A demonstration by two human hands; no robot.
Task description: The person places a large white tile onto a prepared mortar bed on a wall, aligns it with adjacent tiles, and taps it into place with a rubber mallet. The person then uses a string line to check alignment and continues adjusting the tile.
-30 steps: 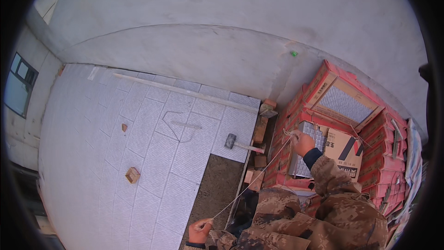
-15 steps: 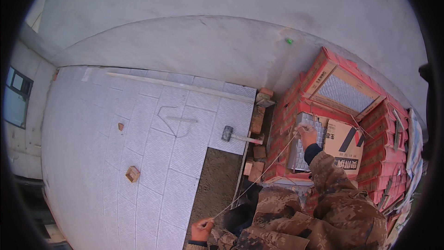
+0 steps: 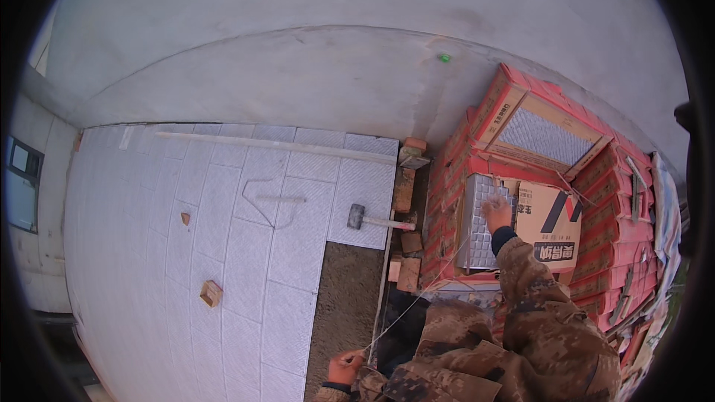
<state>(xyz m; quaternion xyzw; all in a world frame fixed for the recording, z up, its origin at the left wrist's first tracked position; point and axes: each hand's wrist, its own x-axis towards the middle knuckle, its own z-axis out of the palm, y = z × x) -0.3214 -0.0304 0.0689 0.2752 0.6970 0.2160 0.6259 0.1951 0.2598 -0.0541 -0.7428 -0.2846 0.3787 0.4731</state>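
Observation:
A thin pale string [image 3: 406,318] runs up and to the right from my left hand [image 3: 345,366], whose fingers are closed on its lower end beside the bare mortar bed [image 3: 344,290]. The upper part of the string leads toward my right hand [image 3: 497,214], where the fingers are bent together and seem to pinch it; the exact grip is too small to see. My right hand is over a grey patterned tile [image 3: 478,249], which leans against a brown cardboard panel [image 3: 550,216] among red-wrapped tile boxes [image 3: 454,208].
A mallet [image 3: 359,217] lies at the edge of the laid tiles [image 3: 223,242], beside stacked bricks [image 3: 403,190]. A long straight bar [image 3: 283,144] and a bent wire [image 3: 257,208] rest on them, with a small wooden box [image 3: 211,294] farther left. A grey wall [image 3: 335,74] closes the far side.
My right hand has shifted slightly over the tile. The string, straight and taut before, now hangs looser near it. My left hand has moved a little to the right, and the view has turned slightly.

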